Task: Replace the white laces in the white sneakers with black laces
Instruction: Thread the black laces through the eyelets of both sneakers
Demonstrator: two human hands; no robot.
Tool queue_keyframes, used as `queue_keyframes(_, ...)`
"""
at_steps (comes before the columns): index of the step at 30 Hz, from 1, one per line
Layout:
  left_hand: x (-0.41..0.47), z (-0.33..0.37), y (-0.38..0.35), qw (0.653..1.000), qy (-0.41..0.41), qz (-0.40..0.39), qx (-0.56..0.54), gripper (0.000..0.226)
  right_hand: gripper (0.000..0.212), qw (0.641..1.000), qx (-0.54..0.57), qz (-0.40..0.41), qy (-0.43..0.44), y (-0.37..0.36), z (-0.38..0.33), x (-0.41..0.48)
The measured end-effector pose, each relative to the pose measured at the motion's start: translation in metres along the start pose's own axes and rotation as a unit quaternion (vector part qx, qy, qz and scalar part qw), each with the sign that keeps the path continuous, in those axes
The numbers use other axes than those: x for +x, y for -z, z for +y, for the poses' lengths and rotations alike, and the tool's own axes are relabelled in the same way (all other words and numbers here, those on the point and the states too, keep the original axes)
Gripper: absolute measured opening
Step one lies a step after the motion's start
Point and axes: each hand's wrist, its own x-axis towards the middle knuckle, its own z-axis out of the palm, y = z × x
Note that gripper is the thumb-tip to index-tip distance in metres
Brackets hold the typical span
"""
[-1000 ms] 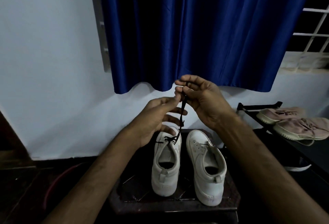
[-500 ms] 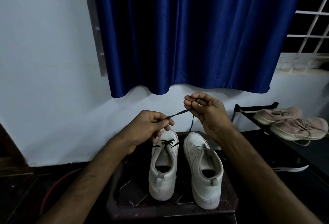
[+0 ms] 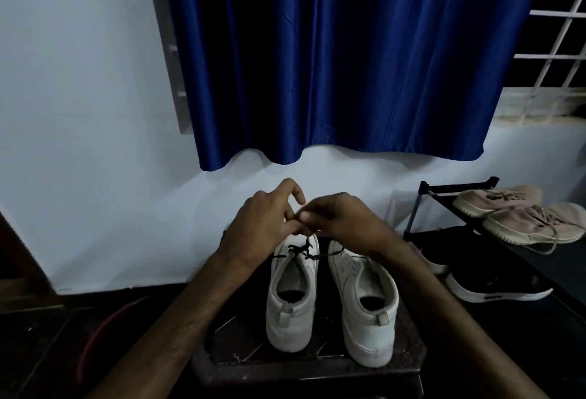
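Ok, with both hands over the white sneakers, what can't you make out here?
Head view only:
- Ends of the thin black lace: buried in the pinching fingers of the left hand and right hand.
- Left white low-top sneaker, its toe: behind both hands.
- Right white low-top sneaker, its eyelets: under the right wrist, dim.
- Black-and-white trainer: partly behind the right forearm.

L hand [image 3: 263, 222], R hand [image 3: 347, 224], forearms [image 3: 193, 300]: all bare.

Left hand [image 3: 261, 224] and right hand [image 3: 345, 224] touch out front, thumbs and fingertips pinching tight, left forefinger arched up.
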Motion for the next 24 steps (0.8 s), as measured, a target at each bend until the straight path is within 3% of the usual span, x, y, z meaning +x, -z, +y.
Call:
queue_keyframes(4, -0.004, -0.006, 0.001, 1.0, -0.004, -0.017, -0.013, 0.047, 0.013, 0.995, 0.103, -0.016, -0.001, -0.007, 0.016, 0.001)
queue_keyframes(8, -0.008, -0.013, -0.003, 0.999, -0.034, -0.011, 0.033, 0.049, 0.014, 0.971, 0.225, -0.085, -0.013, -0.014, 0.024, 0.002)
queue_keyframes(12, -0.012, -0.018, -0.012, 0.995, -0.051, -0.033, 0.083, 0.053, 0.011, 0.964, 0.222, -0.144, -0.015, -0.014, 0.03, 0.003)
queue_keyframes(15, -0.02, -0.026, -0.017, 0.998, 0.034, -0.021, 0.038, 0.055, 0.007, 0.964, 0.245, -0.099, -0.037, -0.016, 0.037, 0.006)
queue_keyframes(18, -0.032, -0.04, -0.031, 0.989, 0.134, -0.067, 0.007, 0.036, 0.007, 0.968, 0.239, -0.051, -0.063, -0.021, 0.046, 0.01)
queue_keyframes(21, -0.04, -0.049, -0.045, 0.984, 0.165, -0.05, -0.042, 0.02, 0.008, 0.975, 0.206, -0.045, -0.072, -0.033, 0.046, 0.011)
queue_keyframes(24, -0.041, -0.05, -0.049, 0.984, 0.176, -0.009, -0.036, 0.027, 0.007, 0.99, 0.121, -0.056, -0.055, -0.041, 0.044, 0.012)
